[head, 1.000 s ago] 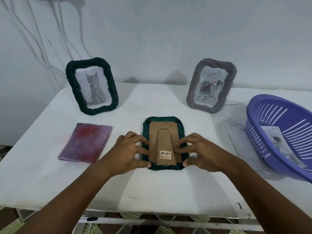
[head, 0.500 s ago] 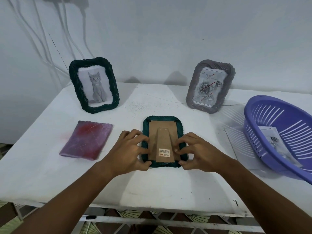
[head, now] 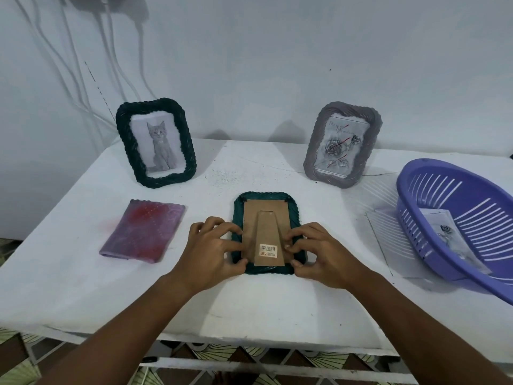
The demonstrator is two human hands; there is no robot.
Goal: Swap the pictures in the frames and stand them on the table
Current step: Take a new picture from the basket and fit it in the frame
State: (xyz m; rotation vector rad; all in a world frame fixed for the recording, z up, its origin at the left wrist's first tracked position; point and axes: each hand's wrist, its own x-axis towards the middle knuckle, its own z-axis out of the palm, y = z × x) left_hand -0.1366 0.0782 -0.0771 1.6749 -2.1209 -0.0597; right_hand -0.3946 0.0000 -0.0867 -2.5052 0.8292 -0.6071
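**Q:** Frame position and orientation at this moment?

**A:** Green frame, face down on the white table, near the middle and toward the near edge. Its brown cardboard backing faces up, with the fold-out stand lying flat along it and a barcode sticker at the stand's near end.

**Q:** State of the two hands?

**A:** Left hand at the frame's left edge, fingers curled, fingertips pressing on the left margin of the backing, thumb at the near left corner of the frame. Right hand mirrors it on the right edge, fingers bent onto the backing's right margin, thumb at the near right corner. Both hands grasp the frame between fingers and thumb; the frame lies flat on the table.

**Q:** Other task items?

**A:** Dark green frame with a kitten picture, upright at the far left of the table. Grey frame with a rose picture, upright at the far right, tilted back slightly. Both stand well apart from the hands.

**Q:** Remaining objects?

**A:** Purple-red folded cloth, flat on the table, left of the left hand. Purple slotted basket at the right edge of the table, holding a loose rose print. Cables hang on the far wall at upper left. Patterned floor shows below the table's near edge.
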